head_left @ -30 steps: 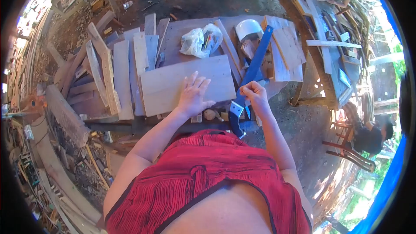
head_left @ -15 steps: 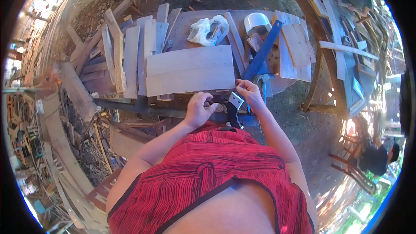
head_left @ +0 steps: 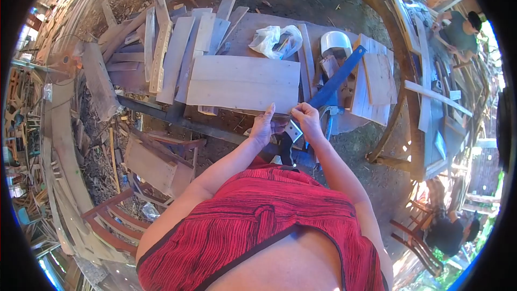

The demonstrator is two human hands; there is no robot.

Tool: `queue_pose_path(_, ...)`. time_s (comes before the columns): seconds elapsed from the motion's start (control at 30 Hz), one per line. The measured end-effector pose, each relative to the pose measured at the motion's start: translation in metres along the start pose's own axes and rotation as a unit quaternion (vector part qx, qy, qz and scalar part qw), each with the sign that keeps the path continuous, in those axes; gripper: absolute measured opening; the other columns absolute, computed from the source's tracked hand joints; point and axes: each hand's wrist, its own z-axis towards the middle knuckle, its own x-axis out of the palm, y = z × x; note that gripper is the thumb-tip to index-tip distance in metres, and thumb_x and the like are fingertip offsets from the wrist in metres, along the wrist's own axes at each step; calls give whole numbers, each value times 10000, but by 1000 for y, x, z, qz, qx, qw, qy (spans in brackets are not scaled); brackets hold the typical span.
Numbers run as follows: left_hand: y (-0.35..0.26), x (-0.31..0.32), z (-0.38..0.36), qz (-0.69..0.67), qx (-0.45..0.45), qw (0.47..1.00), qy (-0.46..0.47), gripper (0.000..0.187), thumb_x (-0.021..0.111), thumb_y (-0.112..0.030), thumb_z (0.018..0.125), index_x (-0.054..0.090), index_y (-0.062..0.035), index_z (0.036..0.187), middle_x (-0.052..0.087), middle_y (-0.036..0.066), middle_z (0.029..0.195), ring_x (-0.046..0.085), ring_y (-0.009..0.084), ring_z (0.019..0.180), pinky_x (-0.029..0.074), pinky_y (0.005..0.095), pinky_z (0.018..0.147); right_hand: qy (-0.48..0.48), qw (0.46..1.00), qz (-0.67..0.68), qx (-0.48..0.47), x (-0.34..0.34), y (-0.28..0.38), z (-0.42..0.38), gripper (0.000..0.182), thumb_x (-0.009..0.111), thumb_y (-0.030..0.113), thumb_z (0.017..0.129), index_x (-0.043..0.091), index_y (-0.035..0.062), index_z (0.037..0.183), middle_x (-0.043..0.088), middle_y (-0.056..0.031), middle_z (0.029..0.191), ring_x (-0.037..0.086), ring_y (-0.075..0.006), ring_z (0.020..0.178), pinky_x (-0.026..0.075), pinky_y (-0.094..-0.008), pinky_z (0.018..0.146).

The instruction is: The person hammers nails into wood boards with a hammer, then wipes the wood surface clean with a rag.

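A wide, pale wooden board [head_left: 242, 82] lies in front of me across other planks. My left hand [head_left: 262, 128] is at its near edge, thumb on the top face and fingers curled below, partly hidden. My right hand [head_left: 308, 123] is closed in a pinch at the board's near right corner; what sits between its fingertips is too small to tell. A blue saw blade [head_left: 338, 78] slants away just beyond my right hand. Below my hands, a silver plate with holes [head_left: 293, 131] joins a black handle [head_left: 285, 150], roughly in line with the blade.
A white plastic bag [head_left: 265, 42], a white rounded object [head_left: 335, 42] and several planks [head_left: 176, 59] lie on the work surface. A wooden chair [head_left: 116, 221] stands at lower left. Two people, one at a bench [head_left: 458, 32] and one lower right [head_left: 447, 231], are nearby.
My left hand has moved up and right, from beside the handle to the board's near edge. My right hand keeps its pinch at the corner. The view has shifted slightly.
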Motion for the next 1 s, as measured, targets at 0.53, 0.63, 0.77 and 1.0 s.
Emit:
queue_pose_path(0.53, 11, -8, 28, -15, 3, 999, 37, 691, 486, -645, 900, 548, -23, 1194, 670, 155, 981, 694, 244, 834, 586, 365, 642, -70, 983, -116, -121, 27, 14, 4, 69, 622, 52, 838, 629, -13, 819, 265, -269, 1528, 393, -249, 1332, 355, -313, 1008)
queue_pose_path(0.63, 11, -9, 27, -24, 7, 999, 40, 695, 479, -643, 904, 531, -26, 1217, 668, 159, 990, 694, 244, 838, 588, 369, 649, -47, 993, -61, -88, 29, 13, 4, 59, 612, 47, 855, 630, -6, 835, 228, -240, 1552, 371, -231, 1342, 340, -310, 1024)
queue_pose_path(0.77, 12, -18, 31, -12, -21, 998, 62, 648, 434, -614, 938, 472, -73, 1293, 653, 148, 1062, 681, 263, 876, 567, 392, 684, -49, 989, -57, -128, 26, -1, 12, 67, 614, 61, 859, 631, 0, 839, 221, -251, 1551, 377, -258, 1351, 343, -323, 1035)
queue_pose_path(1.0, 8, -13, 27, -2, -25, 998, 52, 687, 436, -616, 937, 457, -28, 1292, 645, 175, 1058, 683, 267, 906, 581, 386, 696, -32, 994, -8, -103, 21, 2, 11, 65, 581, 24, 895, 616, -1, 847, 192, -192, 1575, 341, -218, 1361, 301, -310, 1067)
